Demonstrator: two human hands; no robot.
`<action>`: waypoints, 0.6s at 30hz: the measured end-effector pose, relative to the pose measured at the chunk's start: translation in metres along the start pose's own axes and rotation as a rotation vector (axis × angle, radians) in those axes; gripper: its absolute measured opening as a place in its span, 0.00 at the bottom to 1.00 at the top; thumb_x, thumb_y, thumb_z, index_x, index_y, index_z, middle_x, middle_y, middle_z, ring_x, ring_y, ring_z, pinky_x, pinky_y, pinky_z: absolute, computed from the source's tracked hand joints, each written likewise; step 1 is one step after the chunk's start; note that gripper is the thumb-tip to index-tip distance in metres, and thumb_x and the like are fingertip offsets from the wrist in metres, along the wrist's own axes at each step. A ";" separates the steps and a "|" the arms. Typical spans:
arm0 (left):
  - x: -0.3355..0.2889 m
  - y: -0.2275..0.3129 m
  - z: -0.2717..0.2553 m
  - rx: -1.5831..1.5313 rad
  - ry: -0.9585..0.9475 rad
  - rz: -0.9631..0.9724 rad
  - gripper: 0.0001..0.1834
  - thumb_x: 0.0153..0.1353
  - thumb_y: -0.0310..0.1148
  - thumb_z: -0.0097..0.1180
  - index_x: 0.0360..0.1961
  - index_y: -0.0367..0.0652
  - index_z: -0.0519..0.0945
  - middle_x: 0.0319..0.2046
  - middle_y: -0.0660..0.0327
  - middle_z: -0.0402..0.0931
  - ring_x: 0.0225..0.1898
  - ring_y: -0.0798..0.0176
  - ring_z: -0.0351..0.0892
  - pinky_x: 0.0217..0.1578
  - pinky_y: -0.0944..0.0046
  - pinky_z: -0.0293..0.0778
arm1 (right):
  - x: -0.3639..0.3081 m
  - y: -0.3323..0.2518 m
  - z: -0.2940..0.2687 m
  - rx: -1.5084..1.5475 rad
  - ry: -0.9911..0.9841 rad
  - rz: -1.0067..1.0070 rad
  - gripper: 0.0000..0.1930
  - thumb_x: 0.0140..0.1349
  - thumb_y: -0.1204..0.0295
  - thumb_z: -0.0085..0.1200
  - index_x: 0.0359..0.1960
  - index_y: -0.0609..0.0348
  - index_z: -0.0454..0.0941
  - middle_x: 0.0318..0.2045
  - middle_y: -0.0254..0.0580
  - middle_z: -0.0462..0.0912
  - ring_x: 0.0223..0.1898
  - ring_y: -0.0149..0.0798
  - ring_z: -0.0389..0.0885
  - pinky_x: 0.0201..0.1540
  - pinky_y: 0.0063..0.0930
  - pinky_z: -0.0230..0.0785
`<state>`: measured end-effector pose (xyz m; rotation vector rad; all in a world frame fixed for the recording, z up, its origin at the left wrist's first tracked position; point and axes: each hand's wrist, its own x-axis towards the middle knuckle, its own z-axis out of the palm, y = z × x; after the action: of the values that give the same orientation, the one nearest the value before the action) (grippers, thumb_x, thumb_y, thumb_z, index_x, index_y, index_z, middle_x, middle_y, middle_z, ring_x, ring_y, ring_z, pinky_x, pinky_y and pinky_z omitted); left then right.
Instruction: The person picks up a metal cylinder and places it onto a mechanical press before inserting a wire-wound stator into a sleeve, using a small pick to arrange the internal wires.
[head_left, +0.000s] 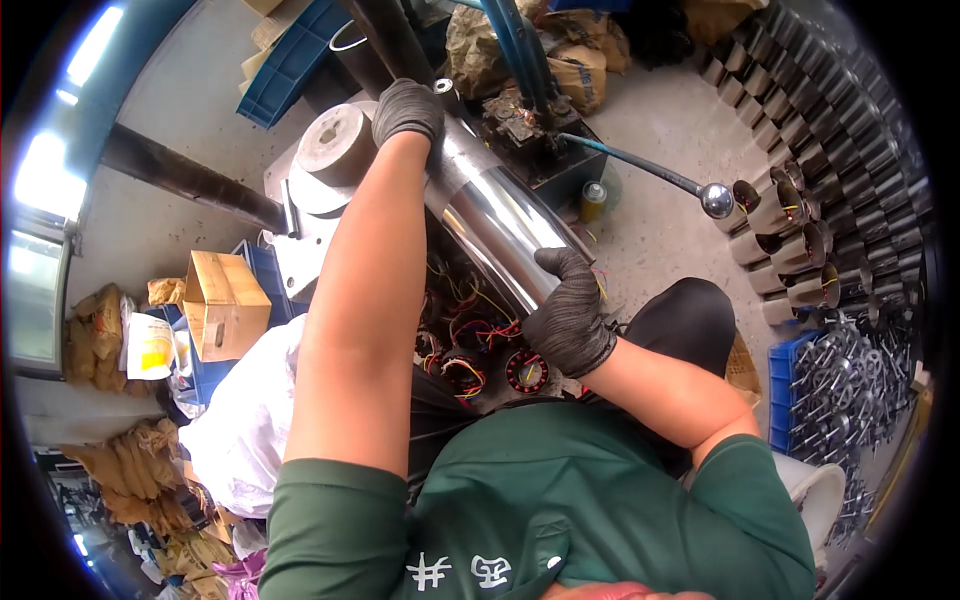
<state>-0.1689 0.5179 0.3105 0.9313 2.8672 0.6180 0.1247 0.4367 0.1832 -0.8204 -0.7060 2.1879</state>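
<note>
A shiny metal tube (505, 235) slants from the press-like machine down toward my lap. My right hand (572, 318), in a dark grey glove, is closed around its near end. My left hand (408, 112), gloved the same way, is curled at the tube's far end beside a round metal block (335, 142); what its fingers grip is hidden. Beneath the tube lie several wound stators with coloured wires, among them a round one with red insulation (527, 371).
A lever with a ball end (716, 200) reaches out to the right. Stacked metal sleeves (800, 245) line the right side, above a blue crate (790, 395) beside many metal shafts. A spray can (593, 200) stands near the machine; a cardboard box (225, 300) sits left.
</note>
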 end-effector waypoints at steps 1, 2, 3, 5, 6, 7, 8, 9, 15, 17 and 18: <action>0.000 -0.001 -0.003 -0.011 0.009 0.007 0.23 0.69 0.44 0.48 0.49 0.35 0.84 0.54 0.37 0.79 0.59 0.37 0.78 0.60 0.45 0.72 | -0.006 -0.009 0.013 -0.031 -0.057 -0.078 0.24 0.54 0.69 0.58 0.54 0.62 0.74 0.48 0.49 0.80 0.45 0.48 0.82 0.53 0.42 0.77; -0.003 -0.003 -0.002 -0.024 0.023 -0.007 0.23 0.69 0.45 0.47 0.49 0.36 0.84 0.54 0.39 0.80 0.59 0.37 0.77 0.60 0.46 0.72 | -0.009 -0.029 0.020 0.144 -0.038 0.138 0.26 0.55 0.68 0.57 0.56 0.63 0.73 0.49 0.50 0.80 0.46 0.49 0.82 0.54 0.43 0.77; 0.005 -0.021 0.000 -0.016 0.052 0.058 0.24 0.68 0.47 0.50 0.49 0.36 0.84 0.53 0.41 0.81 0.58 0.40 0.79 0.60 0.49 0.72 | -0.015 -0.048 0.038 0.318 -0.030 0.362 0.27 0.55 0.67 0.56 0.58 0.63 0.73 0.50 0.51 0.80 0.48 0.50 0.82 0.55 0.45 0.77; 0.000 -0.033 0.002 -0.166 0.000 0.170 0.26 0.66 0.50 0.54 0.51 0.37 0.84 0.52 0.43 0.83 0.56 0.44 0.81 0.59 0.53 0.74 | -0.008 -0.059 0.036 0.369 -0.128 0.315 0.32 0.54 0.66 0.54 0.63 0.64 0.70 0.56 0.54 0.78 0.54 0.54 0.81 0.61 0.48 0.76; -0.006 -0.043 0.007 -0.282 0.020 0.201 0.28 0.65 0.53 0.57 0.52 0.38 0.85 0.49 0.44 0.85 0.53 0.47 0.84 0.56 0.56 0.75 | 0.001 -0.063 0.028 0.396 -0.204 0.343 0.33 0.54 0.66 0.54 0.64 0.65 0.69 0.57 0.55 0.78 0.56 0.55 0.80 0.62 0.48 0.75; -0.009 -0.050 0.010 -0.302 0.033 0.193 0.28 0.65 0.53 0.57 0.51 0.38 0.85 0.47 0.45 0.85 0.51 0.48 0.85 0.55 0.56 0.76 | 0.009 -0.067 0.024 0.425 -0.282 0.369 0.35 0.53 0.66 0.54 0.66 0.65 0.68 0.59 0.56 0.78 0.57 0.55 0.80 0.64 0.47 0.74; -0.010 -0.057 0.012 -0.322 0.046 0.185 0.28 0.65 0.54 0.57 0.50 0.38 0.86 0.46 0.45 0.86 0.50 0.48 0.85 0.54 0.56 0.76 | 0.014 -0.073 0.022 0.432 -0.333 0.386 0.36 0.53 0.65 0.55 0.66 0.66 0.67 0.59 0.56 0.77 0.58 0.55 0.80 0.64 0.47 0.74; -0.011 -0.063 0.010 -0.339 0.061 0.174 0.28 0.65 0.54 0.57 0.49 0.38 0.87 0.44 0.45 0.87 0.48 0.48 0.86 0.53 0.56 0.77 | 0.016 -0.078 0.025 0.440 -0.387 0.407 0.37 0.53 0.64 0.55 0.67 0.66 0.66 0.60 0.57 0.77 0.59 0.55 0.79 0.64 0.47 0.74; 0.004 -0.027 -0.015 0.089 -0.118 0.118 0.26 0.63 0.50 0.58 0.45 0.35 0.87 0.45 0.40 0.84 0.51 0.41 0.84 0.55 0.50 0.76 | 0.022 -0.047 0.013 0.210 -0.513 0.276 0.38 0.55 0.61 0.58 0.68 0.66 0.67 0.59 0.53 0.79 0.59 0.49 0.80 0.65 0.45 0.72; 0.011 -0.021 -0.018 0.155 -0.130 0.077 0.25 0.62 0.47 0.58 0.46 0.35 0.87 0.48 0.38 0.83 0.53 0.40 0.83 0.56 0.49 0.76 | 0.023 -0.038 0.024 0.335 -0.510 0.291 0.37 0.55 0.62 0.58 0.66 0.66 0.69 0.59 0.52 0.79 0.58 0.49 0.80 0.65 0.44 0.72; 0.014 -0.019 -0.018 0.146 -0.126 0.056 0.24 0.62 0.46 0.58 0.47 0.35 0.87 0.49 0.38 0.83 0.54 0.40 0.83 0.56 0.49 0.76 | 0.022 -0.037 0.030 0.341 -0.439 0.303 0.36 0.54 0.63 0.56 0.65 0.67 0.69 0.58 0.54 0.79 0.58 0.51 0.80 0.65 0.45 0.72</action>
<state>-0.1938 0.5053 0.3204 1.0332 2.8124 0.3430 0.1057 0.4690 0.2198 -0.2835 -0.4043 2.7043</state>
